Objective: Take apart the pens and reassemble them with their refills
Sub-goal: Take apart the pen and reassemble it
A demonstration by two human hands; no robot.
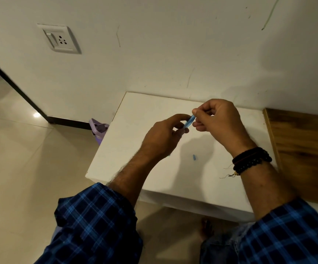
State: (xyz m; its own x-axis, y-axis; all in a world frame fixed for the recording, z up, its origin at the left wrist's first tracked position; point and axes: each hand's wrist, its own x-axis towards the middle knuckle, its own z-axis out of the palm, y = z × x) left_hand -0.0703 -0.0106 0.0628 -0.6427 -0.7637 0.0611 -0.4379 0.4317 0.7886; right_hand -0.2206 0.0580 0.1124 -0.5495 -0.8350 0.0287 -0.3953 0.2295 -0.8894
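A light blue pen (189, 121) is held above the white table (131, 134) between both hands. My left hand (164, 137) grips its lower end with curled fingers. My right hand (216, 120) pinches its upper end between thumb and forefinger. Most of the pen is hidden inside the two hands. A small blue pen part (195, 157) lies loose on the table below the hands. A sliver of another blue piece (169, 154) shows at the edge of my left wrist.
A wooden surface (305, 149) adjoins the table on the right. A purple bottle (98, 130) stands on the tiled floor by the table's left edge. The wall with a socket (60, 39) rises right behind the table. A bare foot (206, 228) shows under the table's front edge.
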